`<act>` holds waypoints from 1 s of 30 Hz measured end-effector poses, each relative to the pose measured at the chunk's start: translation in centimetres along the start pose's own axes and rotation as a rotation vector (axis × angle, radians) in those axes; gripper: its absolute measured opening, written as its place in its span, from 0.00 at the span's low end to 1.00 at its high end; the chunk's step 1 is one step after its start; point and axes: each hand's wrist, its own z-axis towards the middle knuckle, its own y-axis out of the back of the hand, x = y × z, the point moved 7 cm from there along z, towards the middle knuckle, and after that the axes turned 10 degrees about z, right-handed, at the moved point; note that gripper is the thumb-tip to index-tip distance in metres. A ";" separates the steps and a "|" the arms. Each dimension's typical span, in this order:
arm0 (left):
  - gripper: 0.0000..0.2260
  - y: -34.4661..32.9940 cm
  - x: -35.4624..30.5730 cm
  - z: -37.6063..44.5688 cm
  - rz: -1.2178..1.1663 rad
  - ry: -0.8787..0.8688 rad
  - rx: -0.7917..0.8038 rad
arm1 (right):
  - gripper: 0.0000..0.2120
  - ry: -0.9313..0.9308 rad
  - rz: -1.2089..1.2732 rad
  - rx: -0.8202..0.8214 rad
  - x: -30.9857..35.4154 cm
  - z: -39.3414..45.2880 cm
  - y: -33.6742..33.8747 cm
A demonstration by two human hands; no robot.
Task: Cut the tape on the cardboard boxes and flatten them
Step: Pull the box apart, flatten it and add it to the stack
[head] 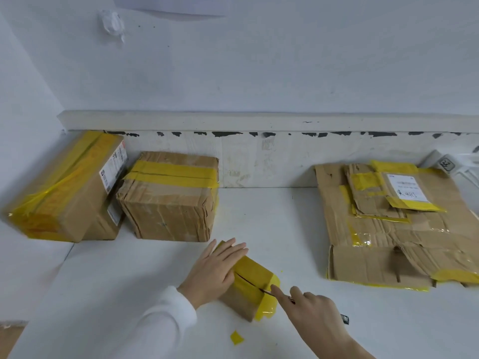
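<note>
Cutting: the right hand (315,310) grips a utility knife (277,294), forefinger along it, blade tip in the yellow tape seam of the small box (252,286).
Left hand (216,270): flat on the small box's top, fingers straight, pressing it down.
Small box: on the white table (129,281), near its front edge (a slit already runs along the top).
Behind: two taped boxes, one large (64,187), one medium (168,198), touching, against the wall.
Right side: flattened cardboard stack (388,229).
Scrap: yellow tape piece (237,337) by the left sleeve (160,325).

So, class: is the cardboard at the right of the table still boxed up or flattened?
Flattened: the cardboard pile lies spread flat on the table, flaps open.
</note>
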 end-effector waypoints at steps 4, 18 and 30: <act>0.22 -0.7 0.0 -0.7 -0.039 0.175 0.031 | 0.37 0.000 0.115 -0.059 -1.7 -0.2 -1.5; 0.19 0.6 -1.3 -2.3 0.361 0.405 -0.228 | 0.22 -0.285 0.546 -0.164 -7.6 -0.9 -2.4; 0.21 0.0 -1.1 -2.3 0.222 0.506 -0.103 | 0.16 -0.488 0.695 0.077 -4.5 2.4 -5.5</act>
